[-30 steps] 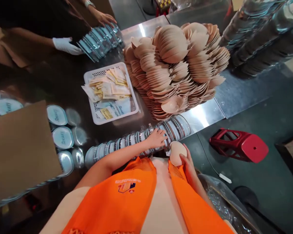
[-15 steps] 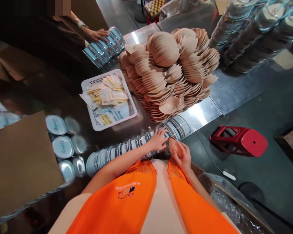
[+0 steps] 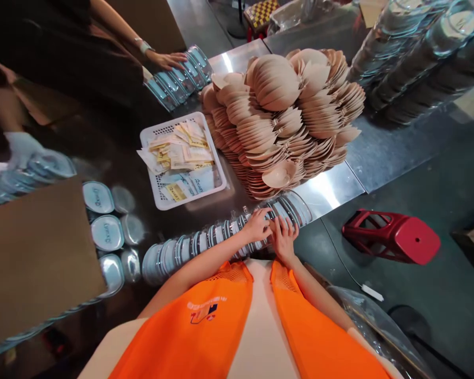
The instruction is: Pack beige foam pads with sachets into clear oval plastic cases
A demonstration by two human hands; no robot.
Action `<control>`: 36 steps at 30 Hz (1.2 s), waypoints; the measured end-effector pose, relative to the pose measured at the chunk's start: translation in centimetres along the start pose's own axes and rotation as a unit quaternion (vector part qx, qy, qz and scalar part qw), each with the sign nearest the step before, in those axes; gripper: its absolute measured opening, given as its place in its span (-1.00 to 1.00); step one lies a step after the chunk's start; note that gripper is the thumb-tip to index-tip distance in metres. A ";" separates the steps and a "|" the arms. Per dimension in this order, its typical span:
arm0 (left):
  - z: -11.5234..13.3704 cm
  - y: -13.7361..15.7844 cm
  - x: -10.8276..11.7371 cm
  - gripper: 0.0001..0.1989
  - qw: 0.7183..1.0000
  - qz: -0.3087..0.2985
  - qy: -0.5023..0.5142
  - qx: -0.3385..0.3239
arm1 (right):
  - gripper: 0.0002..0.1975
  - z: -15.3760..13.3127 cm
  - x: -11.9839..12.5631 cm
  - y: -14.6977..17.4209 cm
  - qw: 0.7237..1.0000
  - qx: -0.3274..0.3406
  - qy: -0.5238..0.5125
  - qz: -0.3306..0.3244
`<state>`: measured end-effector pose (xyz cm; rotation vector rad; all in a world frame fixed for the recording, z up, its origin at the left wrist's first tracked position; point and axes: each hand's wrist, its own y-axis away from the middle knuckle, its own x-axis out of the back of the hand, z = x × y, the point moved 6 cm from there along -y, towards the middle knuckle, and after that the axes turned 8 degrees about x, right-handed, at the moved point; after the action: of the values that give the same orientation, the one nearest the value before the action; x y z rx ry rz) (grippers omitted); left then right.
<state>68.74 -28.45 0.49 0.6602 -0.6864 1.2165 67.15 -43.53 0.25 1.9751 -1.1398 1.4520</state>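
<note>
The row of clear plastic cases (image 3: 207,239) ran slantwise along the near edge of the metal surface (image 3: 335,187), just beyond the wearer's orange vest (image 3: 189,321). The left hand (image 3: 256,225) lay over the row's right-hand part, fingers bent and slightly apart. The right hand (image 3: 284,239) had come up beside it onto the cases, its fingers bent and a little spread; I could not tell whether either hand pinched anything. A second earlier the right hand was lower, holding a beige cup by the vest; that cup was now out of sight. Behind the row, the heaped molded cups (image 3: 256,131) stood unchanged next to the white basket (image 3: 191,198) of sachets (image 3: 181,150). Beyond it, a co-worker's bare hand (image 3: 168,60) rested on further cases (image 3: 193,66). A white-gloved hand (image 3: 21,150), earlier at those cases, now showed at the far left, above the brown cardboard (image 3: 35,252).
</note>
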 end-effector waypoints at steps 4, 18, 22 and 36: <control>-0.7 -0.2 -0.2 -0.82 0.999 0.016 0.032 0.014 | -0.32 1.5 -1.5 0.8 0.995 0.094 -0.044 0.009; -1.7 -0.1 -0.3 -0.94 0.998 0.010 0.066 0.015 | -0.35 3.3 -4.0 2.8 0.990 0.137 -0.027 -0.005; -1.3 0.1 -0.3 -0.69 0.999 -0.011 0.038 0.002 | -0.54 4.0 -4.0 3.2 0.992 0.123 0.014 0.012; -9.0 -0.7 8.9 -0.66 0.910 0.314 0.162 0.216 | -0.68 5.2 8.7 -18.4 0.990 0.123 -0.017 0.071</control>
<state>72.32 -16.37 1.63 0.5894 -0.3461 2.0632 86.03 -40.09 8.66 2.1258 -1.1860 1.7115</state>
